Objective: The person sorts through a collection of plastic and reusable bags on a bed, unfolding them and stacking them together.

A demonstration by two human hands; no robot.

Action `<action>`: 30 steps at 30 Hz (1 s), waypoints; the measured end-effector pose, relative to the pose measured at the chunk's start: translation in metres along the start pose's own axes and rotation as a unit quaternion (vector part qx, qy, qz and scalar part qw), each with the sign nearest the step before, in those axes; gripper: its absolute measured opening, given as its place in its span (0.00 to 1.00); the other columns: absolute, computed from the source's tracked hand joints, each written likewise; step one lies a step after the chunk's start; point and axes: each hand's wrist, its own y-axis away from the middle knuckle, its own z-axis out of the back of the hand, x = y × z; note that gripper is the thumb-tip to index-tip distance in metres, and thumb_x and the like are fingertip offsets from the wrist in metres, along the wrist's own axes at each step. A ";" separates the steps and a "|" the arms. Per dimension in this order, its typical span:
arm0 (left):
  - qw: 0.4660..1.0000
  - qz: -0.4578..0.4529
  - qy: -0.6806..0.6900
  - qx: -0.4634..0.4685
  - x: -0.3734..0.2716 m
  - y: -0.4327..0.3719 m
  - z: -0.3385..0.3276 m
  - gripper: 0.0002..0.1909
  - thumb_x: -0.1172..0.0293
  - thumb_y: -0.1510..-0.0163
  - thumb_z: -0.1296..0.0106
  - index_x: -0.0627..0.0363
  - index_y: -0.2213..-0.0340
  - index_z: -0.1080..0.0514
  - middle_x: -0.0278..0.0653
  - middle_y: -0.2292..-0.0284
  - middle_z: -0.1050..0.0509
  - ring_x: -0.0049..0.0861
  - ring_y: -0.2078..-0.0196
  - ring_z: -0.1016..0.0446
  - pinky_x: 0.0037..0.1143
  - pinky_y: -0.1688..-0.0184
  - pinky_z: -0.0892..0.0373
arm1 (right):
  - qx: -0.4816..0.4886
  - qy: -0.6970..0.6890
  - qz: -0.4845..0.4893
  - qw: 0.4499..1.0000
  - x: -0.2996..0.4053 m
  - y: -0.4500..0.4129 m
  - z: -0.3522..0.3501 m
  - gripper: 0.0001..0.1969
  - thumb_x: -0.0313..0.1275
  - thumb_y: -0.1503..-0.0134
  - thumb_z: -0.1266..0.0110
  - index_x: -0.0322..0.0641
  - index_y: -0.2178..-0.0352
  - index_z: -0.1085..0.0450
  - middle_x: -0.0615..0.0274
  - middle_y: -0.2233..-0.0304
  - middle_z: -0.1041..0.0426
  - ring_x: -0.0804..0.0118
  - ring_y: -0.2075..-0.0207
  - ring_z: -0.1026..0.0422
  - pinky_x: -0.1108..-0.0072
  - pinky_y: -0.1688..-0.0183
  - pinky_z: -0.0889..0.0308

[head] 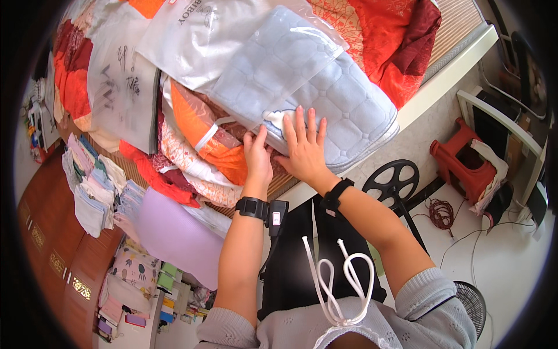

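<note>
A folded light-blue quilted pad [348, 104] lies in front of me near the bed's edge. A clear plastic bag [266, 70] covers its upper left part. My right hand [307, 150] rests flat on the pad with fingers apart, beside a white patch with a dark blue edge [274, 120]. At the pad's left lower edge is my left hand [259, 157], its fingertips touching the edge or very close to it. Whether those fingers grip the pad is hidden. Below and left of the pad lies orange fabric [231, 163] in clear plastic with a white strap.
Red patterned bedding [383, 39] and a frosted zip bag [122, 91] lie on the bed. Folded clothes [93, 187] and a lilac sheet-like item [174, 231] are at left. On the right floor stand a red plastic stool [466, 161], a black wheel-shaped base [392, 183] and coiled cable [440, 213].
</note>
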 end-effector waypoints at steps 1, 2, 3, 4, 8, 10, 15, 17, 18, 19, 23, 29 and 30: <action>0.999 -0.012 -0.003 -0.036 0.001 0.004 -0.005 0.18 0.67 0.48 0.55 0.58 0.59 0.45 0.41 0.59 0.37 0.26 0.58 0.36 0.28 0.59 0.36 | 0.000 0.001 0.001 1.000 -0.003 0.000 -0.003 0.41 0.36 0.65 0.43 0.39 0.48 0.50 0.42 0.44 0.57 0.40 0.42 0.62 0.50 0.46 0.68; 0.999 -0.025 0.001 -0.043 0.001 0.010 -0.010 0.20 0.67 0.48 0.54 0.58 0.57 0.47 0.43 0.60 0.37 0.27 0.59 0.35 0.27 0.60 0.36 | -0.011 0.026 0.012 1.000 -0.006 -0.001 -0.005 0.40 0.34 0.65 0.43 0.41 0.48 0.50 0.42 0.44 0.57 0.40 0.43 0.61 0.51 0.46 0.67; 0.999 -0.025 0.001 -0.041 -0.001 0.016 -0.016 0.20 0.67 0.48 0.54 0.58 0.57 0.47 0.43 0.60 0.37 0.27 0.59 0.35 0.27 0.60 0.36 | -0.023 0.051 0.021 0.998 -0.009 0.001 -0.006 0.39 0.31 0.65 0.44 0.43 0.48 0.50 0.42 0.45 0.56 0.39 0.43 0.60 0.51 0.46 0.66; 0.998 -0.048 -0.002 -0.030 -0.006 0.023 -0.021 0.21 0.67 0.48 0.54 0.58 0.56 0.48 0.44 0.60 0.36 0.28 0.60 0.34 0.27 0.61 0.35 | -0.052 -0.006 0.014 0.999 -0.005 0.001 0.000 0.37 0.25 0.65 0.47 0.46 0.48 0.47 0.43 0.47 0.50 0.41 0.45 0.54 0.56 0.46 0.59; 0.996 -0.048 0.050 0.060 -0.021 0.029 -0.010 0.20 0.68 0.48 0.58 0.60 0.55 0.47 0.44 0.62 0.35 0.30 0.63 0.32 0.28 0.63 0.34 | -0.104 -0.179 0.040 0.977 -0.010 0.002 0.016 0.34 0.19 0.65 0.51 0.45 0.51 0.43 0.48 0.56 0.38 0.49 0.53 0.39 0.68 0.52 0.43; 0.991 -0.027 0.084 0.097 -0.025 0.029 -0.012 0.15 0.67 0.47 0.59 0.59 0.59 0.43 0.41 0.65 0.35 0.28 0.63 0.33 0.29 0.62 0.35 | -0.087 -0.212 0.021 0.973 -0.015 0.002 0.023 0.34 0.18 0.65 0.50 0.45 0.51 0.42 0.49 0.56 0.38 0.49 0.54 0.39 0.67 0.53 0.43; 0.996 -0.082 -0.025 0.021 -0.019 0.004 -0.004 0.08 0.66 0.45 0.60 0.56 0.65 0.41 0.37 0.65 0.35 0.24 0.62 0.35 0.28 0.60 0.36 | -0.071 -0.095 0.041 0.992 0.001 0.004 0.025 0.34 0.22 0.64 0.49 0.46 0.50 0.44 0.49 0.51 0.43 0.47 0.50 0.44 0.62 0.50 0.49; 0.994 -0.071 0.053 0.059 -0.018 0.000 -0.001 0.08 0.66 0.45 0.60 0.56 0.66 0.42 0.37 0.65 0.36 0.24 0.62 0.35 0.28 0.59 0.36 | -0.078 -0.059 0.018 0.995 0.014 0.009 0.017 0.34 0.24 0.63 0.49 0.46 0.49 0.45 0.48 0.49 0.45 0.45 0.49 0.46 0.60 0.49 0.53; 0.994 -0.045 0.076 0.061 -0.021 0.005 -0.007 0.08 0.67 0.45 0.61 0.56 0.67 0.44 0.38 0.65 0.36 0.26 0.62 0.35 0.29 0.60 0.36 | -0.085 -0.020 -0.005 0.996 0.018 0.011 0.014 0.34 0.25 0.62 0.50 0.46 0.49 0.47 0.47 0.48 0.48 0.44 0.47 0.49 0.58 0.47 0.57; 0.994 -0.042 0.075 0.062 -0.019 0.006 -0.009 0.08 0.67 0.45 0.61 0.56 0.67 0.44 0.38 0.65 0.36 0.26 0.62 0.35 0.29 0.60 0.36 | -0.085 -0.019 -0.009 0.996 0.018 0.010 0.009 0.34 0.25 0.62 0.50 0.46 0.49 0.47 0.47 0.48 0.48 0.44 0.47 0.49 0.58 0.47 0.57; 0.993 -0.097 0.044 0.047 -0.018 0.019 -0.024 0.09 0.68 0.44 0.62 0.59 0.67 0.46 0.43 0.64 0.37 0.30 0.62 0.34 0.31 0.59 0.35 | -0.126 0.056 -0.033 0.990 0.004 0.002 -0.012 0.32 0.24 0.59 0.54 0.43 0.48 0.49 0.46 0.47 0.48 0.45 0.46 0.49 0.57 0.46 0.58; 0.984 -0.171 -0.022 0.051 -0.023 0.031 -0.028 0.09 0.69 0.45 0.61 0.64 0.69 0.43 0.48 0.64 0.38 0.33 0.61 0.35 0.31 0.56 0.37 | -0.158 -0.191 -0.017 0.969 0.001 0.001 0.026 0.36 0.15 0.66 0.51 0.48 0.51 0.42 0.48 0.55 0.37 0.50 0.53 0.37 0.70 0.54 0.39; 0.951 -0.250 -0.179 0.027 -0.024 0.034 -0.029 0.09 0.69 0.45 0.61 0.64 0.70 0.42 0.48 0.64 0.39 0.34 0.60 0.37 0.30 0.56 0.39 | -0.183 -0.191 -0.023 0.964 0.005 -0.001 0.037 0.34 0.15 0.66 0.51 0.50 0.53 0.39 0.48 0.57 0.35 0.50 0.56 0.35 0.72 0.57 0.35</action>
